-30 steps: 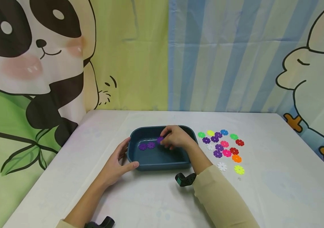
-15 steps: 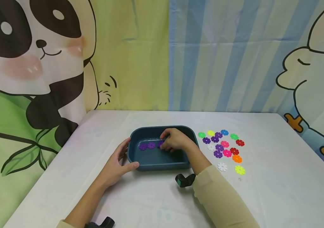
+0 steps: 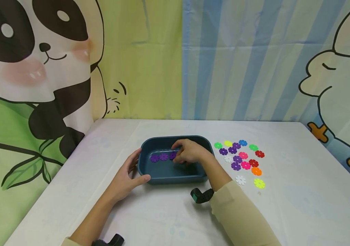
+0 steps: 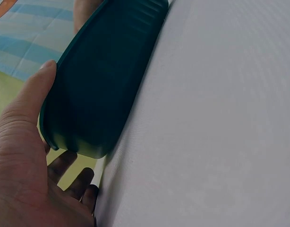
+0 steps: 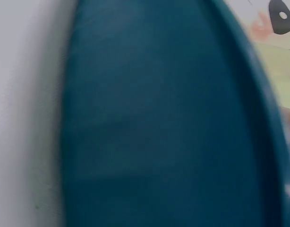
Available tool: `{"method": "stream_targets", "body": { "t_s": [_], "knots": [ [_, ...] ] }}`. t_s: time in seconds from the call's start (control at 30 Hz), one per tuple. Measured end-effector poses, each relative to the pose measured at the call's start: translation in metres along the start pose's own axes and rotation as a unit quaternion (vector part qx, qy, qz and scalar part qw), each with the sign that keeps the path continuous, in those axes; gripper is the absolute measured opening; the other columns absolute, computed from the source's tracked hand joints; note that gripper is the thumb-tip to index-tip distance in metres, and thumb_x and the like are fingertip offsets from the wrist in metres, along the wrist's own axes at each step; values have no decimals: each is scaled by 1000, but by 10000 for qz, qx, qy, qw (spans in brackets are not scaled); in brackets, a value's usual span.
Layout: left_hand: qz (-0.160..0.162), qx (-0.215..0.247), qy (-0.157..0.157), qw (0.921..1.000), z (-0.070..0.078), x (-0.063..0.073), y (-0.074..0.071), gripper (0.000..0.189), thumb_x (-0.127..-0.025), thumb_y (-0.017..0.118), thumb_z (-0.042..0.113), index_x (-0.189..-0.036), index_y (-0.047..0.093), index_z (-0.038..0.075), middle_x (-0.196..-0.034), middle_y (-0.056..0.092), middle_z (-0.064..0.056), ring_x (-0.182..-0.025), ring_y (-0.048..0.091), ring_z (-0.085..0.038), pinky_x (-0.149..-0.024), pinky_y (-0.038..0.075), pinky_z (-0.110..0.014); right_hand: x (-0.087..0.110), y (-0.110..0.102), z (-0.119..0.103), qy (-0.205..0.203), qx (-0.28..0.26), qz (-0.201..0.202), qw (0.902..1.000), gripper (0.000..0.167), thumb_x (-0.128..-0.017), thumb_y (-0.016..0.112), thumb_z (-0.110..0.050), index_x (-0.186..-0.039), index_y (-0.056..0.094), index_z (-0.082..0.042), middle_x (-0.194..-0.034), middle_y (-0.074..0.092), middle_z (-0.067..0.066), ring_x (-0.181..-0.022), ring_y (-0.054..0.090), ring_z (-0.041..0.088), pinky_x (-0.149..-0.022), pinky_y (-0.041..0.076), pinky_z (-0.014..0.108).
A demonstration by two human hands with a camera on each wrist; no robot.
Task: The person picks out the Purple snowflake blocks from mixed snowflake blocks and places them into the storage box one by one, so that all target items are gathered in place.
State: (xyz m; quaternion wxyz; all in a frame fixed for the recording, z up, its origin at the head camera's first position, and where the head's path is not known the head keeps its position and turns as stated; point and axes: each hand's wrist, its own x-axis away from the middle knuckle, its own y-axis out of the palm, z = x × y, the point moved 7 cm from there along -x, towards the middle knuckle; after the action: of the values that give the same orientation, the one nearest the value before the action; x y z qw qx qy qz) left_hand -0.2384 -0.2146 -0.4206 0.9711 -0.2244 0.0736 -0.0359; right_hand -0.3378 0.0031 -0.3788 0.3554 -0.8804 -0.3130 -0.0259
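Observation:
A dark teal rectangular tray (image 3: 172, 179) stands on the white table. My left hand (image 3: 127, 181) holds its left end, the thumb on the front rim and the fingers around the side. Inside, purple flower-shaped plastic discs lie in a row: a left disc (image 3: 154, 158), a middle disc (image 3: 163, 156) and a right disc (image 3: 172, 155). My right hand (image 3: 189, 152) is over the tray, fingertips beside the right disc, index finger raised and parted from the thumb. The left wrist view shows the left thumb (image 4: 38, 90) against the tray wall. Only the outside of the tray fills the right wrist view.
Right of the tray lie several flower discs in mixed colours, among them a blue disc (image 3: 243, 142), an orange disc (image 3: 256, 171), a yellow disc (image 3: 259, 183) and a white disc (image 3: 240, 180). A printed curtain (image 3: 150, 68) hangs behind the table.
My right hand lowered the third purple disc to the tray floor in line with the other two, and its fingers have parted slightly from it. The left hand has stayed still.

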Motion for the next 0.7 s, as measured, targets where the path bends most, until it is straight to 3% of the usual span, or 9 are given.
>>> {"method": "stream_targets", "body": {
  "t_s": [0.33,0.53,0.7],
  "knots": [
    [35,37,23,10000,2,1,-1,92,-90,79,28,-164,25,30,-165,39,-9,-152,36,-33,-124,29,-61,12,-2,0,-68,303,-264,9992,55,-93,78,-18,-144,58,-13,-121,71,10,-93,68,18,-78,61,33],
    [18,33,-3,10000,1,1,-1,93,-90,79,28,-164,24,30,-165,39,-10,-152,36,-34,-124,28,-61,19,-2,1,-243,101,-303,9992,56,-93,77,-21,-145,57,-13,-130,69,12,-102,70,19,-80,63,36],
    [42,-3,11,10000,1,1,-1,93,-90,80,29,-164,24,30,-164,40,-10,-151,37,-34,-123,29,-62,22,-4,4,-622,-154,-360,9973,57,-94,77,-22,-146,55,-10,-133,68,16,-104,71,21,-78,63,37]
  ]
}}
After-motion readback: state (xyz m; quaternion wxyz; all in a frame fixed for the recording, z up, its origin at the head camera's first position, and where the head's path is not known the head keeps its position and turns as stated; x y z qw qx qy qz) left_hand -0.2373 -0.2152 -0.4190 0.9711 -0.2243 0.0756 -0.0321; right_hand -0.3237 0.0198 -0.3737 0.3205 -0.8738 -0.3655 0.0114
